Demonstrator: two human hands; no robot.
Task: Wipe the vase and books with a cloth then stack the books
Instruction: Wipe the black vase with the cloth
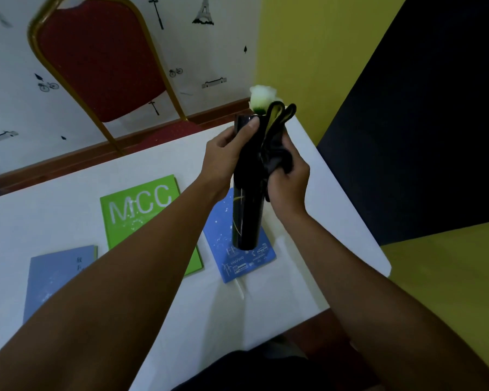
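A tall black vase (247, 218) with a white flower (259, 98) in its mouth is held up above the table. My left hand (226, 156) grips its upper part. My right hand (287, 182) presses a dark cloth (277, 142) with a yellow-green inner side against the vase's right flank. Three books lie flat on the white table (181, 300): a green one marked MCC (136, 210) in the middle, a grey-blue one (51, 275) at the left partly under my forearm, and a bright blue one (237, 261) beneath the vase's base.
A red chair with a gold frame (102, 60) stands behind the table's far edge. The table's right edge (350, 210) runs close to my right arm, with a yellow and dark wall beyond. A dark seat or clothing (251, 371) shows at the near edge.
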